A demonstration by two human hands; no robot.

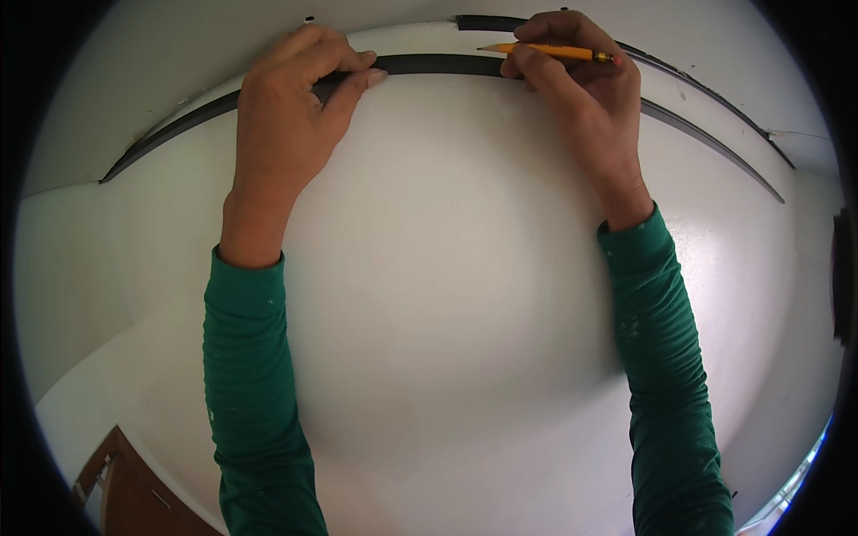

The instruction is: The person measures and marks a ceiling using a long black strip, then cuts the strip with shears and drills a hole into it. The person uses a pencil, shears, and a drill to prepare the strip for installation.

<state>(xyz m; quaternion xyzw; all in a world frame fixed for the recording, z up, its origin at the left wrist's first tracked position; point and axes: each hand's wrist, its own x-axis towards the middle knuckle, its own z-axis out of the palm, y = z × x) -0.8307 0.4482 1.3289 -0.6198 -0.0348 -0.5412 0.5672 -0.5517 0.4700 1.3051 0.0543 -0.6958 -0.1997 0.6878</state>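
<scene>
High on the white wall [465, 268], just below the ceiling [134, 80], a long black strip [438, 63] is pinched by the left hand [290, 107]; a yellow pencil [559, 52] is clamped in the right hand [585, 94], but whether the strip is gripped there too cannot be told. A second dark strip [490, 22] appears already set along the ceiling, while the held one seems not yet fixed; whether anything is marked cannot be told. Its long axis is laid left to right; the pencil is pointed left.
</scene>
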